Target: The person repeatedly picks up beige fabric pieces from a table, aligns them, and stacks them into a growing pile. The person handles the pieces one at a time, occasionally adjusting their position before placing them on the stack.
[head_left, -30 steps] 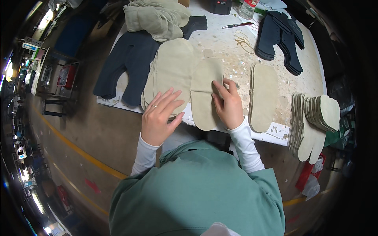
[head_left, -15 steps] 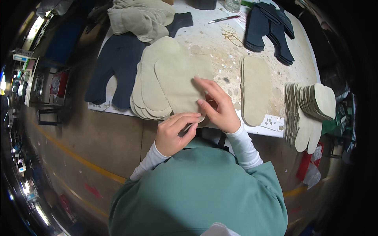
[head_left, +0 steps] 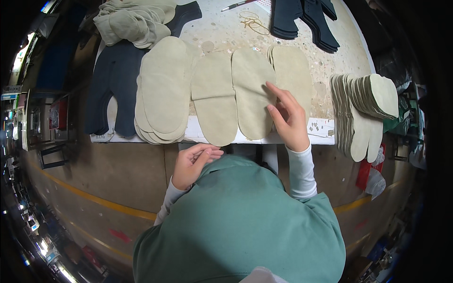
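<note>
Two oblong beige cut pieces of soft, suede-like sheet lie side by side at the table's front edge, the left one [head_left: 214, 120] with a crease across it and the right one [head_left: 255, 115] slightly rumpled. They meet midway along their inner edges; whether they are joined there I cannot tell. My right hand [head_left: 290, 120] hovers at or rests on the right piece's outer edge, thumb and forefinger spread. Just off the table, below the left piece's rounded end, my left hand [head_left: 192, 162] is empty with its fingers loosely stretched. To the left lies a stack of similar beige pieces [head_left: 163, 94].
Another beige stack [head_left: 295, 70] lies right of the pair. Dark blue cut pieces [head_left: 113, 80] lie far left, with more dark pieces [head_left: 306, 23] at the back right. Beige pieces [head_left: 137, 21] are heaped behind. Rubber bands [head_left: 252, 21] and a pen [head_left: 238, 5] lie further back. A thick beige bundle [head_left: 361, 104] hangs at right.
The piece between my hands, earlier bunched over the left stack, now lies spread to its right as two lobes. My left hand has let go and drawn back toward me; the view has shifted.
</note>
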`<state>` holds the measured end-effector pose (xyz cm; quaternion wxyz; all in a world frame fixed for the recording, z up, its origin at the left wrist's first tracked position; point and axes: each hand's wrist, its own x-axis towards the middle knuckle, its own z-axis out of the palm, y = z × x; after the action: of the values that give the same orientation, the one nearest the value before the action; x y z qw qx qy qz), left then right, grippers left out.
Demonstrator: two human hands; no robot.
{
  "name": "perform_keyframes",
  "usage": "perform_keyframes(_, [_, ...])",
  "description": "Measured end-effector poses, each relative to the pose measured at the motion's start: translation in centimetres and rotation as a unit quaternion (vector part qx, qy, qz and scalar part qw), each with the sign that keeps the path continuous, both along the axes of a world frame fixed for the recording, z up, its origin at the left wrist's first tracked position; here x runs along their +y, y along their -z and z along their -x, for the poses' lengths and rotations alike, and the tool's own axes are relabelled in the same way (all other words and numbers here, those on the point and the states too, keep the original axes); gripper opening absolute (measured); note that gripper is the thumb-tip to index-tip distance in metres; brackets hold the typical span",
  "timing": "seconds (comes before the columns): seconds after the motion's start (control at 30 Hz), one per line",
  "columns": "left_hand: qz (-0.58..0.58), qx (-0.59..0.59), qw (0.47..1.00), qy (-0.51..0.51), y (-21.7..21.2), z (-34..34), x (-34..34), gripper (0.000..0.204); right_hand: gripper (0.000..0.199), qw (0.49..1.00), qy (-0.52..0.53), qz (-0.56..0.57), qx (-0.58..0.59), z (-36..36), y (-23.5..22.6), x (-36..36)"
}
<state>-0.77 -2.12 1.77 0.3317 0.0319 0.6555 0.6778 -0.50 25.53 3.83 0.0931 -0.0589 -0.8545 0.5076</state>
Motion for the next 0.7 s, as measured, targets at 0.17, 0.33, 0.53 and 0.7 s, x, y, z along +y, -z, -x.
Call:
perform_keyframes(0.17, [0.0,-0.002,0.995,-0.095,-1.2,0.1,-0.5,0.033,0.056,0.999,0.018,0.027,0.002,-1.4,-0.4,-1.2])
perform_keyframes(0.33, [-0.107,-0.071,0.983,-0.134,-1.7,1.0,1.2,0.051,0.063,0.973,-0.001,0.224,-0.054,-1.9,0.3,-2.2])
perform_keyframes(0.53, [-0.185,-0.077,0.973,-0.114,-1.0,2.1,3.0,0.064,0.064,0.832,0.03,0.546,-0.091,-1.6,-0.1,0.0])
perform_keyframes(0.7, [-0.175,-0.153,0.971,-0.062,-1.5,0.4,2.2,0.068,0.066,0.78,-0.002,0.621,-0.079,-1.3,-0.1,-0.9])
